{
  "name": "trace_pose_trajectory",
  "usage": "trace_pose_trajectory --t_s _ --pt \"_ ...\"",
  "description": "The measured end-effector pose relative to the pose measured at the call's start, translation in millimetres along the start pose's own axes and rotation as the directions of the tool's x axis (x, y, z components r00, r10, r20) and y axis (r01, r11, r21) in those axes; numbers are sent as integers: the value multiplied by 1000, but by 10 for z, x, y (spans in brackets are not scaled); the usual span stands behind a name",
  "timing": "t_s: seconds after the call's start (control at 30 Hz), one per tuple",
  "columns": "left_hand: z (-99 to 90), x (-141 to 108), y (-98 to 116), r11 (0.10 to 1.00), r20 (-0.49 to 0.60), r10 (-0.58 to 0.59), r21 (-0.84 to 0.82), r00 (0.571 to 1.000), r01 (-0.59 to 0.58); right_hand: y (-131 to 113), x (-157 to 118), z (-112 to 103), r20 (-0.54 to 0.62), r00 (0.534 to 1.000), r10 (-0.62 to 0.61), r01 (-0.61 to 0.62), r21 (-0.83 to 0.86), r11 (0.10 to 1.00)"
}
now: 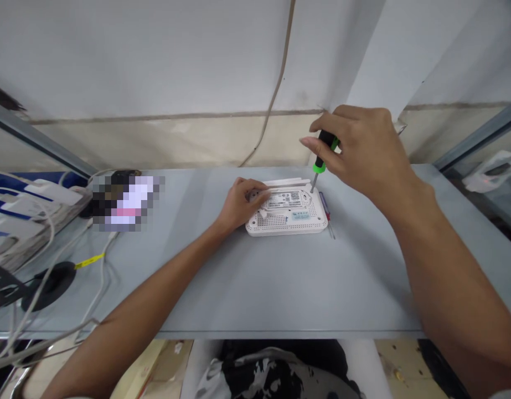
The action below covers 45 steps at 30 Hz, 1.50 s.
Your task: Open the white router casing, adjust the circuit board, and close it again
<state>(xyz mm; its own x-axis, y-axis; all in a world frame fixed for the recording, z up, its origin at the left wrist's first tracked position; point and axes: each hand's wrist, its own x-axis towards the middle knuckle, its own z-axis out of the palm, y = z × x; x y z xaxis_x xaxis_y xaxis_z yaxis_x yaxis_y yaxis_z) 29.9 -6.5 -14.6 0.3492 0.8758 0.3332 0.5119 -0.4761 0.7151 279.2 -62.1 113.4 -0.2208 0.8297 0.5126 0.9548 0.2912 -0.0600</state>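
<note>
One white router (286, 221) lies underside up near the middle of the grey table (222, 282). Its underside carries two labels (289, 199). The two hands are apart. The left hand (241, 206) rests palm down on the router's left end, without a visible grip. The right hand (363, 149) clamps one screwdriver (324, 148) between thumb and fingers, with the shaft near upright and its tip at the router's far right corner. One slim tool (325, 209) lies just beside the router's right edge; its type is too small to tell. Left of the hands are one black round grommet (51, 285) and white cables (93, 277).
</note>
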Motion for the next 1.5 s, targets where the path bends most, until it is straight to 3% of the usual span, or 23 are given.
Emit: trace_pose_trajectory --t_s 0.1,0.17,0.3,0.47,0.53,0.63,0.8,0.93,1.07,1.17,1.3,1.5 --pt "-16 14 1 999 42 5 -34 999 -3 -24 -33 -90 -3 997 -84 84 44 996" --pt "-13 7 14 1000 38 6 -30 999 -5 -35 -62 -189 -78 989 -128 132 51 990" --pt "4 -31 47 1000 17 7 -22 1000 -6 -44 -105 -352 -243 967 -78 82 4 997" --pt "12 -53 43 1000 6 26 -12 1000 -26 -16 -70 -211 -75 997 19 -27 -106 994" --pt "15 -54 35 1000 8 29 -12 1000 -29 14 -40 -101 -46 999 12 -14 -43 999" --pt "24 -57 28 1000 5 20 -17 1000 -20 51 -13 -37 -92 994 -60 67 70 995" --pt "23 -55 18 1000 11 27 -16 1000 -27 58 -24 -228 -260 958 -120 145 79 986" --pt "-32 -51 40 997 33 77 25 997 -77 53 -63 -347 -427 901 -69 141 138 980" --pt "-94 -89 157 970 51 243 3 969 -243 -8 -77 -321 -529 848 27 143 279 950" --pt "-96 -139 270 944 73 329 -61 941 -325 -80 -49 -262 -534 844 50 193 390 900" --pt "-72 -179 332 937 24 334 -122 942 -329 -125 -10 -210 -498 865 58 209 463 862" --pt "-107 -97 155 961 -112 258 -69 960 -266 -95 17 -144 -486 866 117 193 541 818"
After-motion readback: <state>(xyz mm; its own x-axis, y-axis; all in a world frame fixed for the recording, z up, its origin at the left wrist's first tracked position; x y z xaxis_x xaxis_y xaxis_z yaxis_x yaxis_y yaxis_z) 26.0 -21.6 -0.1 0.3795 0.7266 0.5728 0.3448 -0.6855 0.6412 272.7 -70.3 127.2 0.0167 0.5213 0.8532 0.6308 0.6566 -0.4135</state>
